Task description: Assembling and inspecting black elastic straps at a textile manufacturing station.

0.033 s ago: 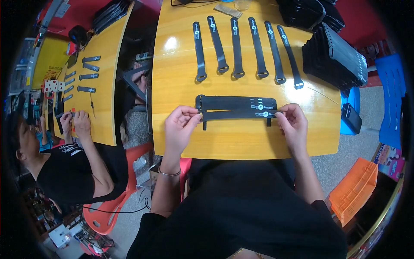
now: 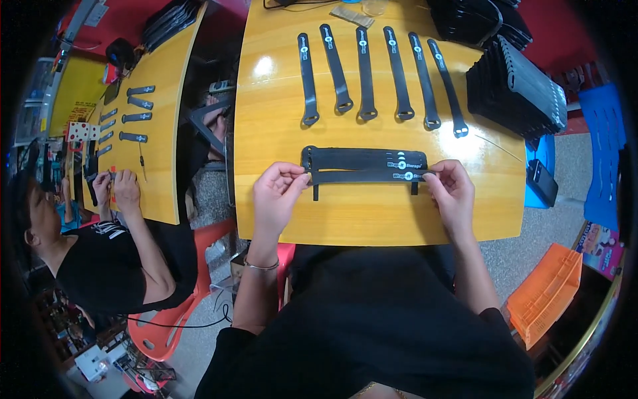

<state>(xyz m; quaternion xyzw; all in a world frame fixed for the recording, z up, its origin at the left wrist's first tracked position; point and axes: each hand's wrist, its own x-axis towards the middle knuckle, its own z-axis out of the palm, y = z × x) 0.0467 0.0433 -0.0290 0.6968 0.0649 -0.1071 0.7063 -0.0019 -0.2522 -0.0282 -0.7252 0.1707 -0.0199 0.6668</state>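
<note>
A black strap (image 2: 359,177) with white print near its right end is stretched sideways in front of me. My left hand (image 2: 276,194) pinches its left end between thumb and fingers. At the other end, my right hand (image 2: 454,195) has thumb and fingers closed on the strap's tip. Just beyond it lies a flat black piece (image 2: 359,158), which looks like more straps side by side; a narrow wedge of table shows between the two. Two short black tabs (image 2: 316,193) stick out on the near side, one by each hand. My fingers partly hide the strap's ends.
Several loose black straps (image 2: 367,73) lie in a spread row farther back on the yellow table (image 2: 279,133). A stack of black folded pieces (image 2: 515,86) stands at the right, near a thin stick (image 2: 498,147). An orange crate (image 2: 546,292) is lower right. A co-worker (image 2: 113,266) sits left.
</note>
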